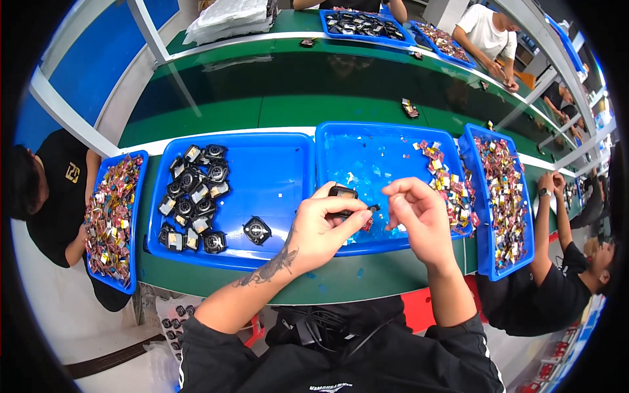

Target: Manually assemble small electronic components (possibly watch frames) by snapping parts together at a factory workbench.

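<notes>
My left hand (321, 226) is closed on a black watch case (343, 192), pinched between thumb and fingers above the right-hand blue tray (383, 130). A small dark end of it sticks out past the thumb toward my other hand; the fingers hide the rest. My right hand (422, 219) hovers just to the right, fingers loosely curled, thumb and index slightly apart, nothing visible in them. Below lie blue film scraps and a heap of small red-and-yellow electronic parts (449, 187). In the left blue tray (262, 261), several black watch cases (196, 190) are clustered, with one watch case (257, 230) lying apart.
Narrow blue trays of small parts flank me at left (136, 262) and right (488, 259). A green conveyor belt (295, 92) runs beyond, carrying a loose part (410, 109). Co-workers sit at both sides and across. Metal frame posts (65, 111) rise at left.
</notes>
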`<state>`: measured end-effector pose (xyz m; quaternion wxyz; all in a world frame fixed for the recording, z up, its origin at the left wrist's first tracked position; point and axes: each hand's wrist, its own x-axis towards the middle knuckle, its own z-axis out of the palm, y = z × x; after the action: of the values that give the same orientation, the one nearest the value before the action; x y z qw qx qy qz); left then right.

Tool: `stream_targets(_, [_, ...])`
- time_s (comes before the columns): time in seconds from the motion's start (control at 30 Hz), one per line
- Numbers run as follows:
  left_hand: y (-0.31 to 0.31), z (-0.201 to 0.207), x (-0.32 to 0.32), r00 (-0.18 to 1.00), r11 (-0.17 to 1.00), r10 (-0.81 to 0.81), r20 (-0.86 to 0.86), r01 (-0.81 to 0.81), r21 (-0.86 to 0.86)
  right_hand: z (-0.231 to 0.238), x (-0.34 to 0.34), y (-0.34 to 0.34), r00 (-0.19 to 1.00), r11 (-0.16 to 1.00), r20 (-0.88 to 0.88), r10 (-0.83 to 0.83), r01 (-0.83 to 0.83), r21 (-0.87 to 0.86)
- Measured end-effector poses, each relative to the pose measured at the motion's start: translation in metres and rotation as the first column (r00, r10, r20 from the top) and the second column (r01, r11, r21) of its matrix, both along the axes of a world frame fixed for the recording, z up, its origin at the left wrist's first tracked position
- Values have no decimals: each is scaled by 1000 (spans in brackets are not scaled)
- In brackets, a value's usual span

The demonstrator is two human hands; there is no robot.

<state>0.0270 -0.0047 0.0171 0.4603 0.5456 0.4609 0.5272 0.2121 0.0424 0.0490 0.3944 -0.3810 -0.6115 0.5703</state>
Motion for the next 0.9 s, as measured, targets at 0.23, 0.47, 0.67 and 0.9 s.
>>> stream_targets(0.23, [-2,3,2,994,998,45,-96,-39,55,3,5,4,978,974,25,208,-205,-92])
stream_targets(0.47, [0,2,-1,998,988,-19,-51,27,149,-10,-2,2,950,989,289,119,-139,52])
stream_targets(0.67, [1,-1,-1,999,999,51,-8,-51,-6,-23,1,14,784,792,551,-285,-132,596])
stream_targets(0.9, [-1,-8,5,993,999,-32,116,30,17,-14,-12,-6,993,930,110,-44,0,368])
